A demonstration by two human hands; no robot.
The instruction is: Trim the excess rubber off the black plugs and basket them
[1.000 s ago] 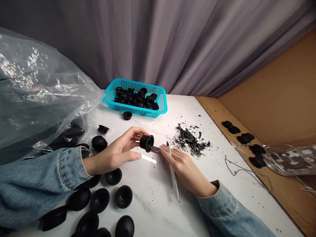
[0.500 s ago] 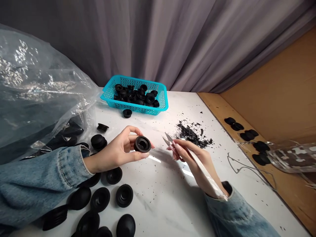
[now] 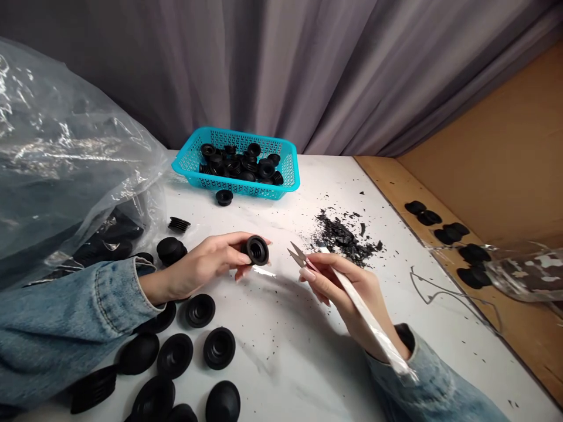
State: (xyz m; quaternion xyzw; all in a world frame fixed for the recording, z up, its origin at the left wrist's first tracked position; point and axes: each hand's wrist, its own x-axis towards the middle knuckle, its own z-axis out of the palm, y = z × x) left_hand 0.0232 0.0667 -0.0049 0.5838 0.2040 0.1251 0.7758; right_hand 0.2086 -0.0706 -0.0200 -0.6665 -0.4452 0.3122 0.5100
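Observation:
Pinched between the thumb and fingers of my left hand (image 3: 210, 262) is a round black rubber part (image 3: 257, 251), its ringed hollow side turned toward me. My right hand (image 3: 347, 287) grips small pointed scissors (image 3: 298, 255), with the blades slightly apart and pointing left at the rubber part without touching it. A long white wrapped strip (image 3: 369, 316) runs along the right palm to the wrist. More black rubber parts (image 3: 219, 348) lie on the white table (image 3: 281, 375) below and beside my left forearm.
A blue basket (image 3: 233, 187) of black parts stands at the back. Black scraps (image 3: 345, 237) are heaped beyond my right hand. Clear plastic (image 3: 88, 146) bulges at left. Thin wire (image 3: 457, 293), more black parts (image 3: 474, 253) and a wrapped item (image 3: 534, 272) are at right.
My left hand has turned the rubber part and moved it slightly up, so its hollow side faces me differently. The scissors have shifted a little left and down, blades closer together.

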